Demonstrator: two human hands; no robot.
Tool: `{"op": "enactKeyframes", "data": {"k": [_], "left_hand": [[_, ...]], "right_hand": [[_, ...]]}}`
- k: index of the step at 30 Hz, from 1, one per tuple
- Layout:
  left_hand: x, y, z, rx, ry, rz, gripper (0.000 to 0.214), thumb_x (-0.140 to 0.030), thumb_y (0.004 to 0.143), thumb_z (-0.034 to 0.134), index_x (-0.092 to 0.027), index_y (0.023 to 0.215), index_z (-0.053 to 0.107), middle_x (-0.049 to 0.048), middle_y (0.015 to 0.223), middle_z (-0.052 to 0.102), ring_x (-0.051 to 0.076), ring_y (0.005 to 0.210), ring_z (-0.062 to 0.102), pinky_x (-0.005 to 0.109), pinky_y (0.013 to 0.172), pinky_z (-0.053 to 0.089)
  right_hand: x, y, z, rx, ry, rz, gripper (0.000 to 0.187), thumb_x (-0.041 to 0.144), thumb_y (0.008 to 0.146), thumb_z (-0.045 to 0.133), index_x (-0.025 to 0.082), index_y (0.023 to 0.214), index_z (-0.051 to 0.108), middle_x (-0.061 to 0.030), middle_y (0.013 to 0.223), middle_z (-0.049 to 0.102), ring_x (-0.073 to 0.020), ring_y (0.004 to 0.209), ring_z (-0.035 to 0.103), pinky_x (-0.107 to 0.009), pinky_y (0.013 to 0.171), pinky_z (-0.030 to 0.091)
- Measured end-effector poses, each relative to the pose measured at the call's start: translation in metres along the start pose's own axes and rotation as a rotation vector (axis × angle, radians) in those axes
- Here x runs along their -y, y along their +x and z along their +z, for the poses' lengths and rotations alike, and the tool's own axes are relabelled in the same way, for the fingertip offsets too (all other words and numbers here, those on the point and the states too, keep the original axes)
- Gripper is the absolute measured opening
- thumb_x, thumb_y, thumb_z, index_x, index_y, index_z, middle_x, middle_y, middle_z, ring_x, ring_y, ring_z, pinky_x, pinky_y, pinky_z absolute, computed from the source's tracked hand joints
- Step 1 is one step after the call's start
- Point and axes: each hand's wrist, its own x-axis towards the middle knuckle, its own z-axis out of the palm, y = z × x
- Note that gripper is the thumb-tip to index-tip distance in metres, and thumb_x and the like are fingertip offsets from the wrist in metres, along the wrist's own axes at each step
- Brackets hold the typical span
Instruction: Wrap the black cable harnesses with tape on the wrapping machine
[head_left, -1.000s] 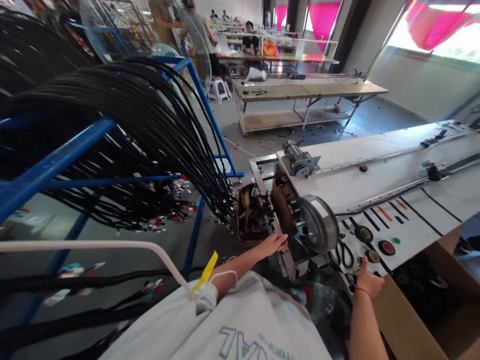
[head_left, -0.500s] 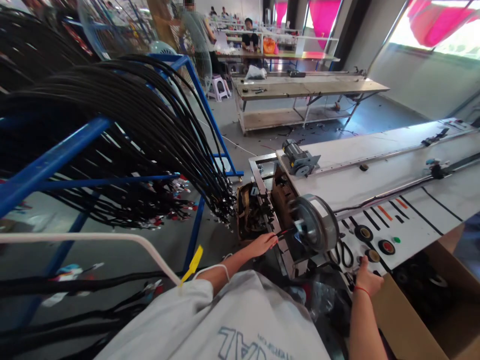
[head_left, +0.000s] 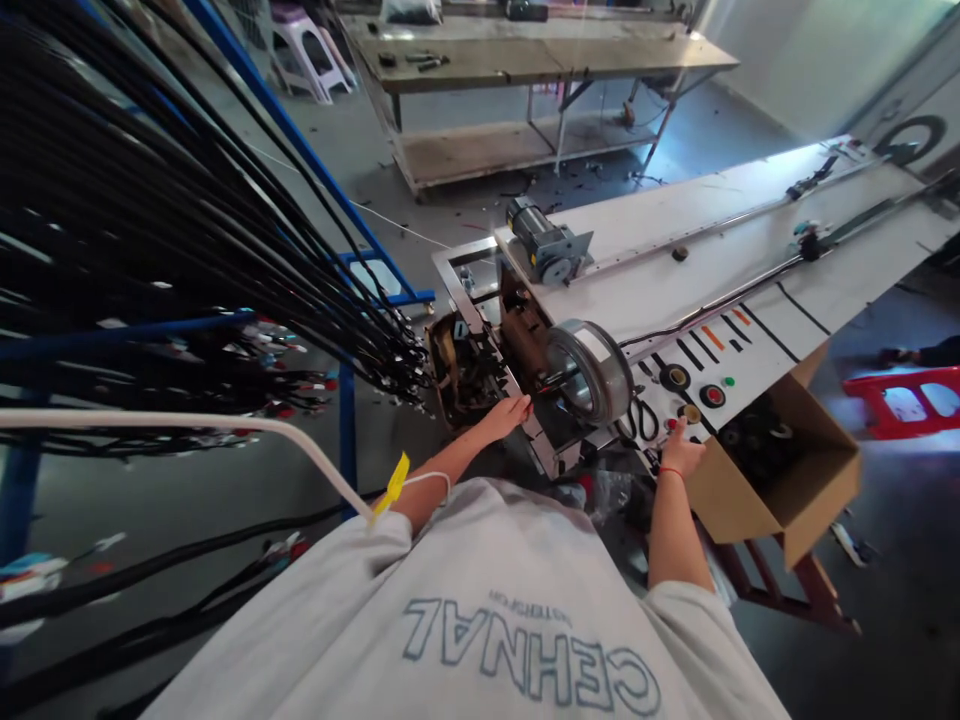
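Observation:
My left hand (head_left: 510, 415) is closed in a pinch on the end of a dark cable (head_left: 553, 382), which runs into the round metal drum (head_left: 596, 370) at the bench's left end. My right hand (head_left: 682, 455) rests at the bench's front edge, thumb stretched up and apart from the fingers. The thumb touches or nearly touches a red button (head_left: 670, 426), beside a tape roll (head_left: 689, 413). Nothing shows in that hand, though its fingers are partly hidden. A black cable loop (head_left: 640, 418) lies between drum and right hand.
A motor (head_left: 544, 240) sits behind the drum on the white bench (head_left: 637, 285). More tape rolls (head_left: 675, 377) lie near the front edge. Black cables hang on a blue rack (head_left: 300, 150) at left. A cardboard box (head_left: 739, 500) stands right of my right hand.
The view has tilted down and shifted right, bringing more of the box and a red plastic stool into sight. Both hands remain at about the same places on the bench.

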Motion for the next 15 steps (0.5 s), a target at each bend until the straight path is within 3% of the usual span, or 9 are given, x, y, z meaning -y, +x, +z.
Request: {"op": "enactKeyframes", "data": {"k": [3,5,7,11,15], "left_hand": [[0.009,-0.004,-0.009,0.131,-0.038,0.024,0.054,-0.068,0.085,0.043,-0.016,0.078,0.055,-0.0042,0.054,0.045,0.01,0.05,0.041,0.023,0.054,0.035],[0.02,-0.014,-0.018,0.283,0.073,0.028,0.051,-0.066,0.08,0.054,-0.016,0.074,0.058,0.0001,0.061,0.056,0.013,0.058,0.051,0.025,0.06,0.04],[0.032,-0.028,-0.026,0.321,0.196,-0.003,0.048,-0.064,0.077,0.059,-0.016,0.07,0.059,0.0031,0.068,0.063,0.016,0.066,0.056,0.026,0.065,0.042],[0.044,-0.052,-0.027,0.056,0.239,0.041,0.044,-0.059,0.087,0.045,-0.018,0.075,0.055,0.0021,0.072,0.06,0.017,0.071,0.055,0.027,0.07,0.043],[0.033,-0.05,-0.015,-0.046,0.192,0.103,0.045,-0.055,0.094,0.033,-0.019,0.07,0.045,-0.0013,0.064,0.05,0.013,0.063,0.047,0.026,0.065,0.04]], "right_hand": [[-0.002,0.002,0.002,-0.073,-0.026,0.02,0.08,0.069,0.081,0.059,0.002,0.124,0.049,-0.0315,0.124,0.056,-0.0412,0.119,0.054,-0.047,0.1,0.045],[-0.003,0.003,0.004,-0.068,-0.031,0.018,0.081,0.068,0.08,0.06,0.002,0.124,0.049,-0.0312,0.124,0.057,-0.0409,0.118,0.055,-0.046,0.099,0.045],[-0.003,0.004,0.005,-0.062,-0.03,0.016,0.08,0.068,0.081,0.06,0.002,0.125,0.049,-0.031,0.124,0.057,-0.0402,0.118,0.056,-0.046,0.099,0.045],[-0.005,0.005,0.005,-0.054,-0.021,0.021,0.081,0.068,0.08,0.06,0.003,0.126,0.048,-0.0301,0.125,0.057,-0.0389,0.119,0.055,-0.044,0.1,0.045],[-0.005,0.005,0.004,-0.051,-0.012,0.01,0.08,0.067,0.08,0.061,0.002,0.127,0.048,-0.0306,0.125,0.056,-0.0392,0.119,0.055,-0.045,0.1,0.045]]}}
